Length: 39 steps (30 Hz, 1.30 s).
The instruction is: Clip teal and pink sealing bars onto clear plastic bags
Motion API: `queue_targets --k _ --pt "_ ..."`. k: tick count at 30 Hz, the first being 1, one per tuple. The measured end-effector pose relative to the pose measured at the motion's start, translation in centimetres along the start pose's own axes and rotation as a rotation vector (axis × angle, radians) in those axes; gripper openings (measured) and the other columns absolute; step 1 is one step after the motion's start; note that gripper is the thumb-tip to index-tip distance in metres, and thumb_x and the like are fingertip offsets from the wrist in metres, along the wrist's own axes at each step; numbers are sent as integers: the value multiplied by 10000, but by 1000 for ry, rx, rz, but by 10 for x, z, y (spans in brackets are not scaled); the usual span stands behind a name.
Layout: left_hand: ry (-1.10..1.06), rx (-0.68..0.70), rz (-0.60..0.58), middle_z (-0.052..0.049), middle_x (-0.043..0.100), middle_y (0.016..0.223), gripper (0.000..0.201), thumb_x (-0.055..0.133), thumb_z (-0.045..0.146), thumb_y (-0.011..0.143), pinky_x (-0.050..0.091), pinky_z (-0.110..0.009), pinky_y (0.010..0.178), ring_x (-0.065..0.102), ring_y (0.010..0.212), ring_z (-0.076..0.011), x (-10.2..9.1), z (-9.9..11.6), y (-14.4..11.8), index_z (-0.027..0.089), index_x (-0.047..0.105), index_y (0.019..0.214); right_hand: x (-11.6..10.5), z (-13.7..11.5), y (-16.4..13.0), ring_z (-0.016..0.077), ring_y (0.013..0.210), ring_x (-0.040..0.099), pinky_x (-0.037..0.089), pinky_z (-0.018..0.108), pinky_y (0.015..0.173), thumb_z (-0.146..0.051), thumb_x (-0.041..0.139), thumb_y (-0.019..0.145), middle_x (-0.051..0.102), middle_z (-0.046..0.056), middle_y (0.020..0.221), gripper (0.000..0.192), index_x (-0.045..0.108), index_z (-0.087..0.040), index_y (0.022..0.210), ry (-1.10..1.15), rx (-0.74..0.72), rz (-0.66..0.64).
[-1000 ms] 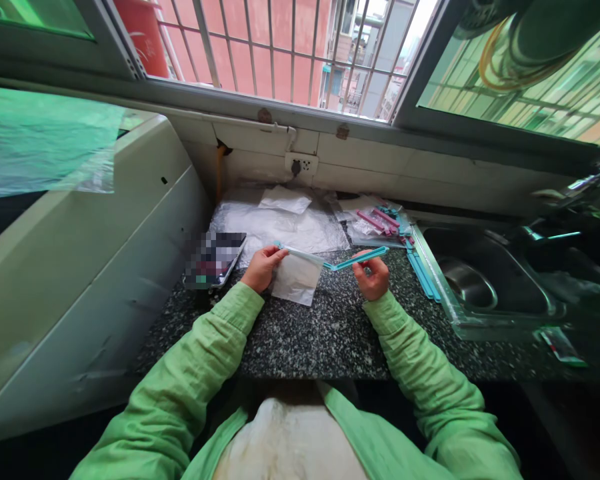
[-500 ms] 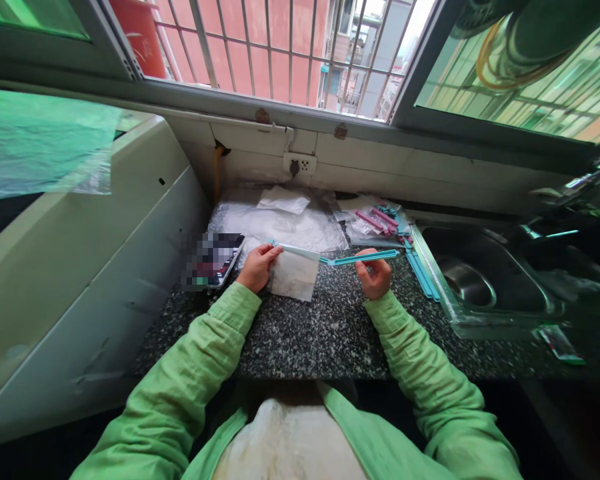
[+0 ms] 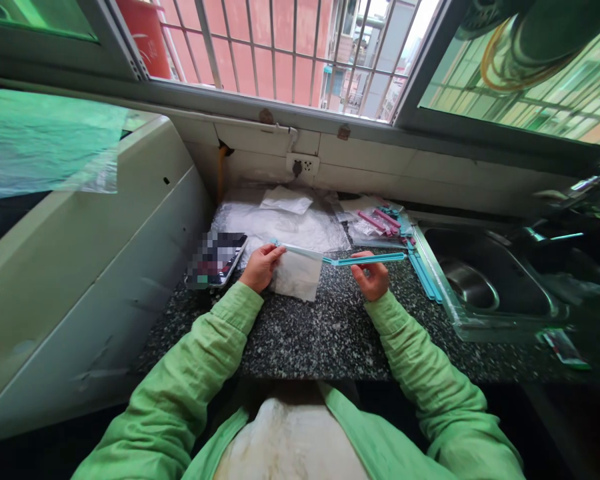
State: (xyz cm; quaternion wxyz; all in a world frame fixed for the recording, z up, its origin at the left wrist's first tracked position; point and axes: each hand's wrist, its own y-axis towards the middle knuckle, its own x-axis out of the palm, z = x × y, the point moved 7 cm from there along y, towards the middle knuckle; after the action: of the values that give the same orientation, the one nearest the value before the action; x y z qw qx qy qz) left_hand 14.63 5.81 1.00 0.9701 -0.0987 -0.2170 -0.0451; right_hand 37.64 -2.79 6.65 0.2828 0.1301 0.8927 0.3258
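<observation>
My left hand (image 3: 261, 267) pinches the top left corner of a small whitish plastic bag (image 3: 298, 277), together with one end of a blue bag-sealing clip (image 3: 375, 259). One arm of the clip runs along the bag's top edge. The other arm is swung out to the right from a hinge just past the bag's right corner. My right hand (image 3: 371, 277) grips that free arm between thumb and fingers. The bag hangs over the dark speckled counter (image 3: 320, 347).
Behind my hands lie clear plastic bags with white contents (image 3: 255, 217) and a packet of pink clips (image 3: 380, 223). Loose blue clips (image 3: 424, 273) lie beside the sink (image 3: 505, 267). A phone-like device (image 3: 220, 257) is on the left, near a pale appliance (image 3: 145, 173). A socket (image 3: 303, 164) sits on the wall.
My right hand has shifted slightly left along the clip's free arm, which now sticks out further past the fingers. My left hand still holds the bag and clip; the view has moved slightly.
</observation>
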Motion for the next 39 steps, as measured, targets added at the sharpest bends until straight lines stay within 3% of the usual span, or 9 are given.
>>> queue_targets --k 11,23,39 --pt "64 -16 -59 56 465 495 309 760 322 443 212 -203 417 337 441 -32 9 -4 -5 140 534 549 25 7 -7 114 588 544 481 245 489 -378 584 744 590 30 748 233 573 -183 871 88 48 -165" --pt "112 9 -101 64 413 462 294 752 327 464 221 -195 433 324 444 -32 12 -7 -5 134 539 530 32 8 -9 128 643 590 512 267 589 -349 613 724 625 27 719 189 589 -178 801 72 40 -184" --pt "190 46 -122 61 436 471 306 726 366 496 223 -189 441 336 454 -34 9 -11 -3 132 535 538 36 13 -12 130 600 580 490 259 571 -334 580 743 622 30 662 157 605 -179 751 -46 66 -194"
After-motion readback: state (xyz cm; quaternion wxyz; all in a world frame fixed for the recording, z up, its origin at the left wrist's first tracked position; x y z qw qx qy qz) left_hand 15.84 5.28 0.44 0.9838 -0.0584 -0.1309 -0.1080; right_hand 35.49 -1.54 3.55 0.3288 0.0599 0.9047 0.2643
